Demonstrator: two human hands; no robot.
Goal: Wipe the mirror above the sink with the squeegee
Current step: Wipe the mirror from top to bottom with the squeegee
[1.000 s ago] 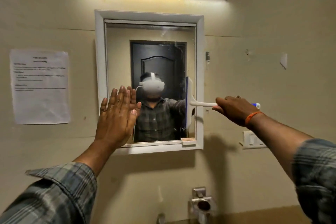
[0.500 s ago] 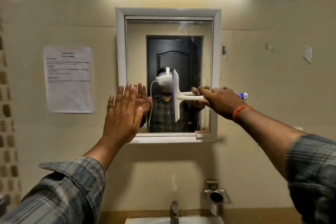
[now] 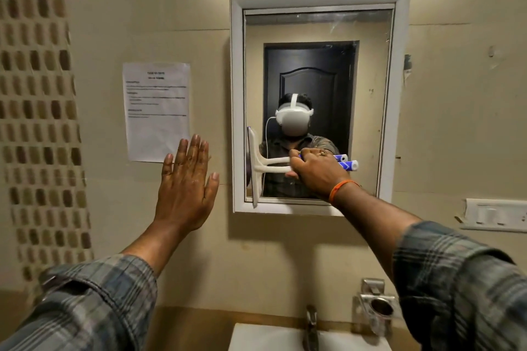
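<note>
Squeegee (image 3: 258,169): blade upright at mirror (image 3: 368,111) lower-left edge; handle horizontal, pointing right. Right hand (image 3: 318,172): fist closed round handle. Left hand (image 3: 185,188): open, fingers spread, against wall left of mirror frame.

Sink (image 3: 256,336) cut off below

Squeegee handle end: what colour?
Blue with white stripes, on the squeegee; head view shows it.
</note>
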